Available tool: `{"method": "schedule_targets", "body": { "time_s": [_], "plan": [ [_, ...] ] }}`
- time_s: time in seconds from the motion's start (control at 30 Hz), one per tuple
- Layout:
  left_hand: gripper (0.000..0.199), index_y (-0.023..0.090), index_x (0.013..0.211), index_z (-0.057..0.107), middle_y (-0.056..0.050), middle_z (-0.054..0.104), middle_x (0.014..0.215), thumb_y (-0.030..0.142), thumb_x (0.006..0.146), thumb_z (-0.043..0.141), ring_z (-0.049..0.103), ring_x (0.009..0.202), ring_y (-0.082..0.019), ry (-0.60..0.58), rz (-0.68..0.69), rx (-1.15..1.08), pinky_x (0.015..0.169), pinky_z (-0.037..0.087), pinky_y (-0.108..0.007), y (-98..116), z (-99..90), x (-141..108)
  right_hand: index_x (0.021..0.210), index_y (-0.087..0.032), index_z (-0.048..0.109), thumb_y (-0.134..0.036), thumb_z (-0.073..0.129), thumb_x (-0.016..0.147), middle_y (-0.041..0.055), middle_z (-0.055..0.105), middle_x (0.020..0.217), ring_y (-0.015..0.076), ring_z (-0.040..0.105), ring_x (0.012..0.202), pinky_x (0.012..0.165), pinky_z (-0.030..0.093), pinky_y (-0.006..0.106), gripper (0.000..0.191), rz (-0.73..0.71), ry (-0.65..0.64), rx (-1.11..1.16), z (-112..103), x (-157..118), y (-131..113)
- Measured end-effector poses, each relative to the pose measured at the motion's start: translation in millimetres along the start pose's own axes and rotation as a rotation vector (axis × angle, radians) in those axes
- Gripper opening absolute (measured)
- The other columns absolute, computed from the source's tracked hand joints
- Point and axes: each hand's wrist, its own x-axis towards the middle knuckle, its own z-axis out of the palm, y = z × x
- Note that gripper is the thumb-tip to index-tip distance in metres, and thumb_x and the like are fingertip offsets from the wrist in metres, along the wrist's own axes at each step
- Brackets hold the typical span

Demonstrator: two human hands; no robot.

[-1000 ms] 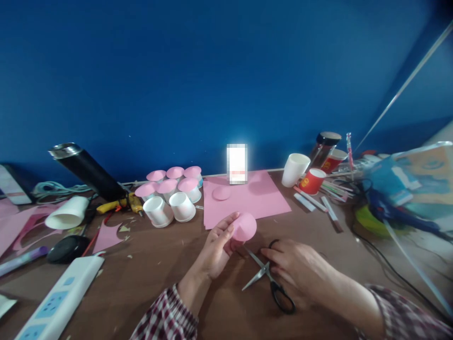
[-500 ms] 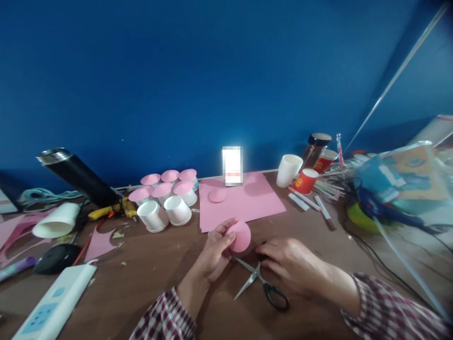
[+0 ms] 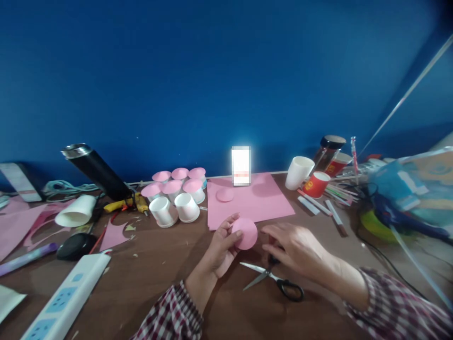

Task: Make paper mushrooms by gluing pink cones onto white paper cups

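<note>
My left hand (image 3: 222, 245) is closed on a pink paper circle (image 3: 247, 233), pinching its left edge between thumb and fingers. To its right, my right hand (image 3: 295, 245) is held over the scissors (image 3: 266, 275) with thumb and fingers apart and nothing visible between them. The scissors have black handles, one partly hidden under that hand, and lie on the table with blades spread. Beyond the hands is a stack of pink paper sheets (image 3: 260, 203), with another pink circle (image 3: 225, 194) on top. Left of it stand white paper cups (image 3: 187, 208), several of them topped with pink.
A black flask (image 3: 99, 172) leans at the left, near a yellow-handled tool (image 3: 116, 206). Closer are a power strip (image 3: 67, 297) and pink paper scraps (image 3: 113, 235). At the right stand a white cup (image 3: 299, 173) and a red cup (image 3: 316, 184), beside markers (image 3: 336, 217).
My right hand has lifted a little off the scissors and its fingers have parted. The scissors now rest on the table. My left hand still holds the circle. The view has swung slightly left.
</note>
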Motion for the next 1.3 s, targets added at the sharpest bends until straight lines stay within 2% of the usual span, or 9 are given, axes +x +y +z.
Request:
{"method": "schedule_targets", "body": {
  "time_s": [0.1, 0.23, 0.43, 0.57, 0.7, 0.83, 0.97, 1.17, 1.3],
  "plan": [
    [0.051, 0.022, 0.117, 0.052, -0.004, 0.063, 0.102, 0.013, 0.072, 0.072, 0.061, 0.087, -0.013, -0.015, -0.004, -0.004, 0.075, 0.049, -0.023, 0, 0.3, 0, 0.128, -0.019, 0.046, -0.034, 0.06, 0.083, 0.0109, 0.06, 0.118, 0.0255, 0.056, 0.107, 0.088, 0.047, 0.039, 0.05, -0.09, 0.117, 0.086, 4, 11, -4],
    [0.048, 0.02, 0.112, 0.056, -0.006, 0.061, 0.112, 0.012, 0.068, 0.074, 0.061, 0.096, -0.017, -0.03, 0.03, 0.007, 0.081, 0.049, -0.026, -1, 0.9, 1, 0.137, -0.018, 0.035, -0.036, 0.069, 0.074, 0.0131, 0.044, 0.137, 0.0275, 0.042, 0.125, 0.1, 0.042, 0.041, 0.073, -0.215, 0.085, 0.183, 11, 23, -13],
    [0.049, 0.021, 0.111, 0.057, -0.007, 0.055, 0.125, 0.014, 0.067, 0.076, 0.057, 0.109, -0.022, 0.018, 0.057, 0.006, 0.084, 0.049, -0.028, -4, 1.5, 3, 0.132, -0.017, 0.041, -0.019, 0.064, 0.076, 0.0125, 0.046, 0.133, 0.0242, 0.044, 0.124, 0.102, 0.041, 0.038, 0.061, -0.24, 0.086, 0.323, 25, 35, -19],
    [0.05, 0.022, 0.114, 0.055, -0.007, 0.057, 0.122, 0.017, 0.069, 0.075, 0.062, 0.097, -0.018, 0.041, 0.055, -0.015, 0.079, 0.05, -0.026, -4, 0.5, 3, 0.13, -0.018, 0.044, -0.014, 0.061, 0.075, 0.0122, 0.051, 0.128, 0.0241, 0.049, 0.119, 0.099, 0.045, 0.038, 0.058, -0.275, 0.133, 0.391, 28, 44, -11],
    [0.042, 0.02, 0.114, 0.054, -0.006, 0.063, 0.106, 0.024, 0.075, 0.07, 0.063, 0.088, -0.014, 0.054, 0.074, -0.07, 0.079, 0.049, -0.026, -3, 0.4, 4, 0.127, -0.017, 0.047, -0.012, 0.062, 0.072, 0.0121, 0.056, 0.125, 0.0248, 0.053, 0.116, 0.098, 0.045, 0.039, 0.058, -0.295, 0.153, 0.421, 26, 58, 4],
    [0.037, 0.019, 0.107, 0.057, -0.006, 0.064, 0.102, 0.025, 0.074, 0.072, 0.063, 0.09, -0.014, 0.073, 0.036, -0.1, 0.085, 0.047, -0.029, -4, 1.7, 5, 0.128, -0.019, 0.047, -0.018, 0.061, 0.077, 0.0102, 0.056, 0.126, 0.0224, 0.054, 0.114, 0.096, 0.045, 0.036, 0.053, -0.23, 0.173, 0.428, 27, 80, 20],
    [0.045, 0.017, 0.113, 0.054, -0.009, 0.064, 0.104, 0.029, 0.073, 0.073, 0.063, 0.09, -0.016, 0.032, -0.032, -0.041, 0.079, 0.049, -0.028, -6, 2.3, 6, 0.127, -0.013, 0.047, -0.031, 0.06, 0.081, 0.0135, 0.055, 0.127, 0.0232, 0.054, 0.114, 0.095, 0.045, 0.035, 0.052, -0.122, 0.17, 0.323, 38, 115, 30],
    [0.041, 0.014, 0.107, 0.055, -0.009, 0.065, 0.093, 0.032, 0.074, 0.072, 0.063, 0.075, -0.013, -0.021, -0.06, 0.043, 0.071, 0.049, -0.027, -6, 0.0, 4, 0.122, -0.012, 0.051, -0.041, 0.059, 0.083, 0.0164, 0.06, 0.115, 0.0274, 0.061, 0.097, 0.083, 0.046, 0.039, 0.049, -0.042, 0.144, 0.187, 58, 167, 29],
    [0.041, 0.013, 0.108, 0.055, -0.009, 0.066, 0.092, 0.032, 0.075, 0.071, 0.063, 0.074, -0.013, -0.039, -0.062, 0.051, 0.07, 0.049, -0.026, -7, -0.8, 4, 0.126, -0.011, 0.048, -0.04, 0.061, 0.082, 0.0177, 0.056, 0.123, 0.0295, 0.058, 0.104, 0.085, 0.044, 0.037, 0.054, -0.05, 0.119, 0.15, 65, 181, 27]
  ]
}}
